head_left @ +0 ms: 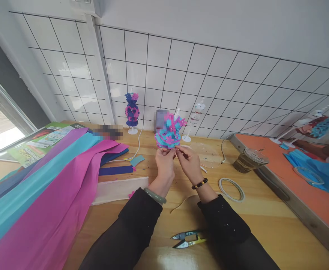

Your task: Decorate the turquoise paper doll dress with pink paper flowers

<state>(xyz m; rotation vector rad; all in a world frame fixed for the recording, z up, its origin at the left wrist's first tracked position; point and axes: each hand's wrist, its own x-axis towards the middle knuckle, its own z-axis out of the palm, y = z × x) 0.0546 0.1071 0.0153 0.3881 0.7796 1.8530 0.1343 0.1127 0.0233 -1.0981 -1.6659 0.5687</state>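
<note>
A miniature dress (168, 137) of turquoise and pink paper or cloth, trimmed with pink flowers, stands on a small form in front of me. My left hand (165, 163) and my right hand (189, 160) meet just below its hem, thumbs and fingers pinched close together. Whatever lies between the fingertips is too small to make out, and I cannot tell whether they grip the hem itself. Thread snips (187, 239) with a yellow handle part lie on the wooden table (153, 221) near my right forearm.
Pink, turquoise and purple sheets (68, 176) cover the left side. A navy dress on a stand (132, 112) and a whitish form (197, 112) stand by the tiled wall. Right of my hands are a tape roll (232, 189), a brown cup (250, 160) and a raised orange surface (307, 180).
</note>
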